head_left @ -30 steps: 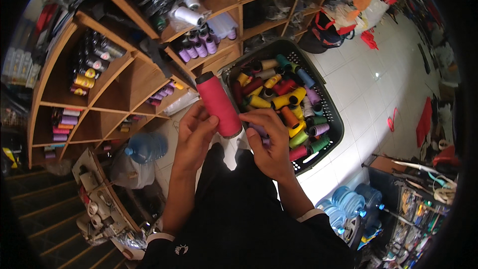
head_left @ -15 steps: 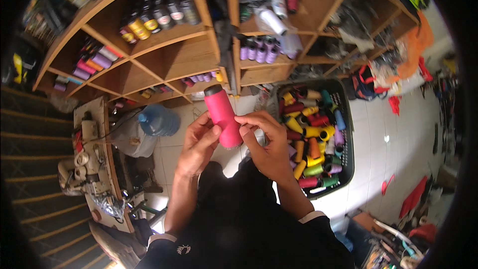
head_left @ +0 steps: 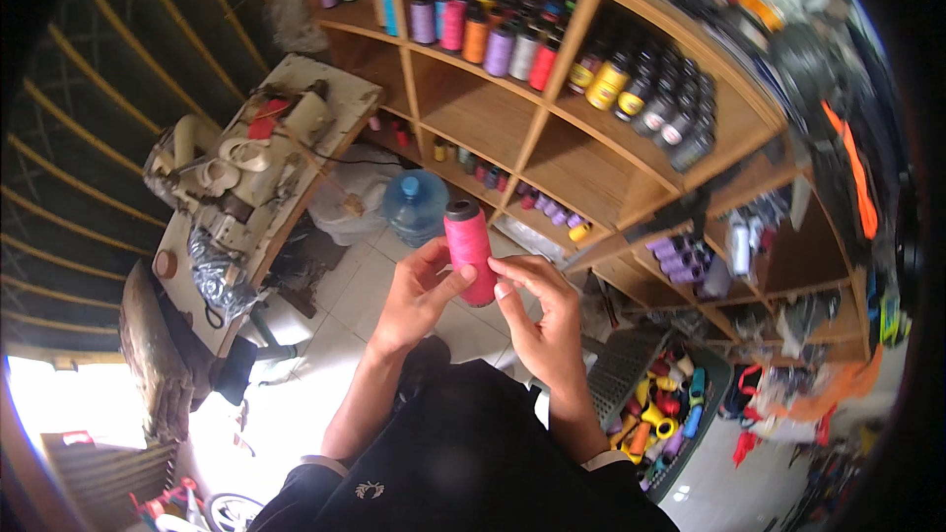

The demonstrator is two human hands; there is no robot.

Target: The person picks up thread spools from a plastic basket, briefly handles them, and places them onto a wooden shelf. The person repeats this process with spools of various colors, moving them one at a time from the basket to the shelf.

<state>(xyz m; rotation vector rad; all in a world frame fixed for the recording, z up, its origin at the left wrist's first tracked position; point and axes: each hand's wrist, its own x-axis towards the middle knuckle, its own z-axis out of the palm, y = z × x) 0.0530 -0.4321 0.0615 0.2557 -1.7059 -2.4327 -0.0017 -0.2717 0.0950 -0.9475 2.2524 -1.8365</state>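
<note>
A pink cone of thread (head_left: 467,239) with a dark top end stands nearly upright between my two hands, in front of my chest. My left hand (head_left: 419,298) is wrapped round its left side, the thumb across the front. From the right, my right hand (head_left: 542,320) has its bent index finger and thumb against the cone's lower right side. Whether a loose thread end lies between those fingertips is too small to tell.
Wooden shelves (head_left: 473,118) ahead hold several thread spools. A blue water jug (head_left: 414,207) stands on the tiled floor. A sewing machine (head_left: 236,163) sits on a table at left. At lower right, a dark crate (head_left: 626,374) holds many coloured cones.
My view has swung left, so the shelves, jug and sewing table now sit further right and the crate lower right. Both hands still hold the pink cone, now more upright.
</note>
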